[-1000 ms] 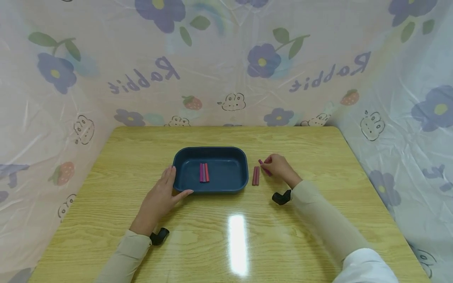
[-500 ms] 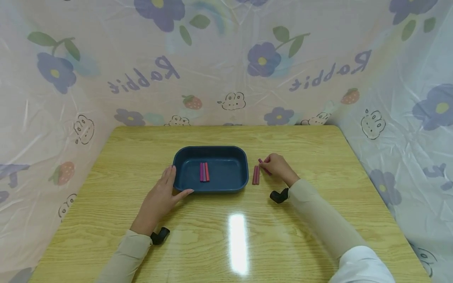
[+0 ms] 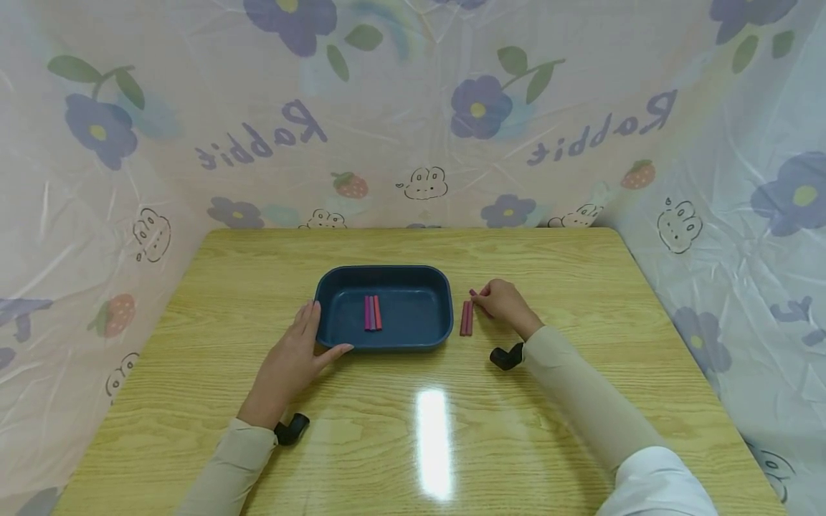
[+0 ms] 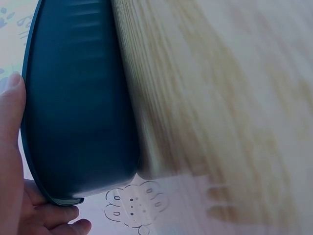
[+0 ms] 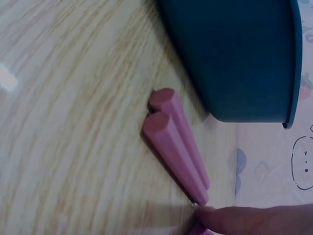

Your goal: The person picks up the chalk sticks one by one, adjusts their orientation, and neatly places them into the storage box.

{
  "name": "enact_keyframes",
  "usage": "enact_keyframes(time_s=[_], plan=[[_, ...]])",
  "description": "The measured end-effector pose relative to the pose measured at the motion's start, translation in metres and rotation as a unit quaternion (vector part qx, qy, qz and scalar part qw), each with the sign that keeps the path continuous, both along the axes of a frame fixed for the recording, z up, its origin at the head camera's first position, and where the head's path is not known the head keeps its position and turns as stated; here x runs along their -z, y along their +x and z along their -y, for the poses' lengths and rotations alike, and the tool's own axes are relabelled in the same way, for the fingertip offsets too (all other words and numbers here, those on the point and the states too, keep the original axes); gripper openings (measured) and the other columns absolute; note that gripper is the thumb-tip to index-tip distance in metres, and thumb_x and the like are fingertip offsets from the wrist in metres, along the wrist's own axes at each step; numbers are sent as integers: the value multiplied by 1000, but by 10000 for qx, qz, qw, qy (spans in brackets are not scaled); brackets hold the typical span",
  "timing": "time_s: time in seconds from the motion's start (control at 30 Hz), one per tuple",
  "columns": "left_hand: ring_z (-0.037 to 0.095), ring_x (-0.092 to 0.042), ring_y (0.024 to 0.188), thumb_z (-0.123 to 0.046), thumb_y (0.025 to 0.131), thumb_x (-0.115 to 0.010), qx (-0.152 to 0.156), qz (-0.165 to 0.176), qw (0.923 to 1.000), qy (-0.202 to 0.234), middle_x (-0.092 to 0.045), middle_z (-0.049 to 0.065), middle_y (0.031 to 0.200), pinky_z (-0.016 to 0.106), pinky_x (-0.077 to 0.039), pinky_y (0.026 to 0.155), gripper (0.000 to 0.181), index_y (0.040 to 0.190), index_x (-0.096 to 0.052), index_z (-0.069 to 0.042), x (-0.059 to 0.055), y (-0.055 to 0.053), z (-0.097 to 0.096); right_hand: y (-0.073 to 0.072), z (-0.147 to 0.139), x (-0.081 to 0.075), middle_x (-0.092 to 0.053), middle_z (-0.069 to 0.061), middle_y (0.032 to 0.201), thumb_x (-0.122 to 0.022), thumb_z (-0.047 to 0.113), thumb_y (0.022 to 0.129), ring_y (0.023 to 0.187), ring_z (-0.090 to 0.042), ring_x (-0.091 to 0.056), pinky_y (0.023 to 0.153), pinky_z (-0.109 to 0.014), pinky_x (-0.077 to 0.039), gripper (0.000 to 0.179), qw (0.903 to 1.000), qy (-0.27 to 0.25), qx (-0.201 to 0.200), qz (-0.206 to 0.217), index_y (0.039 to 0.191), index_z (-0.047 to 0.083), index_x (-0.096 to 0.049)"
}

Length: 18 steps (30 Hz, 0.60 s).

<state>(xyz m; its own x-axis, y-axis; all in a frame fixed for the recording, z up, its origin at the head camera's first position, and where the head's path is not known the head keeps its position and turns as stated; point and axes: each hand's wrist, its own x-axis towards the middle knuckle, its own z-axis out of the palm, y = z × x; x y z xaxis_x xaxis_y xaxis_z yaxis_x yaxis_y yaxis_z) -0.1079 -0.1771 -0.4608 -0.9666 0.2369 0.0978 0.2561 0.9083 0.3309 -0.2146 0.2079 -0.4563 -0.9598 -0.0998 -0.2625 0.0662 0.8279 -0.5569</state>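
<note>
A dark blue rectangular tray point(image 3: 413, 344) stands mid-table with three crayons point(image 3: 373, 313), purple to red, side by side inside. My left hand point(image 3: 293, 358) holds the tray's near left corner, thumb on the front rim and fingers along the left end. Right of the tray, two mauve hexagonal crayons point(image 5: 178, 147) lie parallel on the table. Beside them my right hand point(image 3: 508, 307) pinches another purple crayon point(image 3: 474, 292) between thumb and fingers. Most of that crayon is hidden by the hand; in the right wrist view a fingertip point(image 5: 225, 220) overlaps the far end of the pair.
The wooden table point(image 3: 361, 430) carries a bright light reflection near the front. A patterned curtain point(image 3: 387, 129) surrounds its back and sides. Black wrist mounts point(image 3: 506, 356) stick out beside both cuffs.
My right hand has shifted slightly left with the pinched crayon, closer to the pair on the table. My left hand and the tray stay in place.
</note>
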Motion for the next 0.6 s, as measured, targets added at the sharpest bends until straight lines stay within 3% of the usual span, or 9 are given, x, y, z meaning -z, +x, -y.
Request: enact_keyframes(time_s=[0.1,0.37,0.6], plan=[[31,-14,139,-66,82,-52,-18,36,10000,-19,-13,18,152,52,-32,101,102,148,-11,-1,0,0,0,0,-1,0,-51,-2,62,-56,24,95,55,-13,-45,52,-25,-36,29,10000,20,-38,-21,76,3,-63],[32,-14,139,-68,82,-49,-24,124,9999,-27,-13,18,152,52,-31,102,102,149,-10,-1,-1,0,0,-1,-2,2,-41,2,50,-52,24,96,46,-11,-37,46,-24,-30,44,9998,2,-116,-135,54,12,-47],[32,-13,139,-69,82,-48,-32,187,9998,-25,-13,18,152,52,-30,103,103,149,-10,-1,-2,0,0,-2,-4,0,-45,1,49,-50,26,97,47,-12,-38,48,-26,-32,43,9999,20,-141,-70,60,5,-56]])
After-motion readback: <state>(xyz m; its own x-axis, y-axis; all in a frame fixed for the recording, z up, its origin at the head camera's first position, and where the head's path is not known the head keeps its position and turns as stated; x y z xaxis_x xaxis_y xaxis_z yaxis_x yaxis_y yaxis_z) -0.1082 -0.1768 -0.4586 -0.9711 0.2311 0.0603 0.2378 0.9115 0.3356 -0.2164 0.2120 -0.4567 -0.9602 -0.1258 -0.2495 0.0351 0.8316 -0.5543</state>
